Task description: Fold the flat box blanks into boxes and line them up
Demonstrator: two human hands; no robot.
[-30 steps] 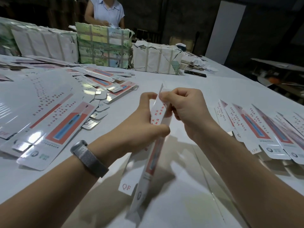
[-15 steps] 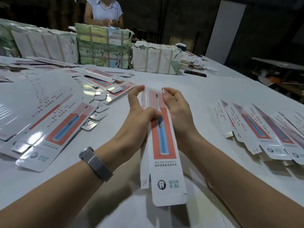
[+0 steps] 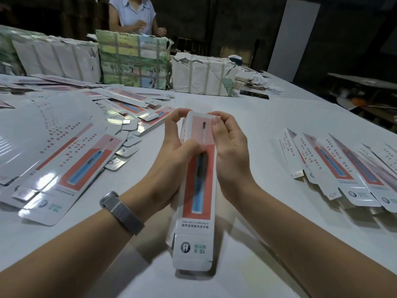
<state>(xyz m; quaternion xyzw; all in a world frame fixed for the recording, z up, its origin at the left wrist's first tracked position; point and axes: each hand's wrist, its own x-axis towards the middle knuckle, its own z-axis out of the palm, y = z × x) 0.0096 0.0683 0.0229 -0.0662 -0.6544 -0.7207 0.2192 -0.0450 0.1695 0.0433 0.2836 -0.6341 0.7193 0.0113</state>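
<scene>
Gripping a long white-and-red cardboard toothbrush box point(image 3: 196, 183) above the white worktop point(image 3: 279, 130), left hand point(image 3: 171, 158) and right hand point(image 3: 231, 155) flanking it, long axis pointing away, fingertips pinching its far end.

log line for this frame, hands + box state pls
left hand: grips box | right hand: grips box | far end being closed | folded boxes: row, right | flat blanks: left
</scene>
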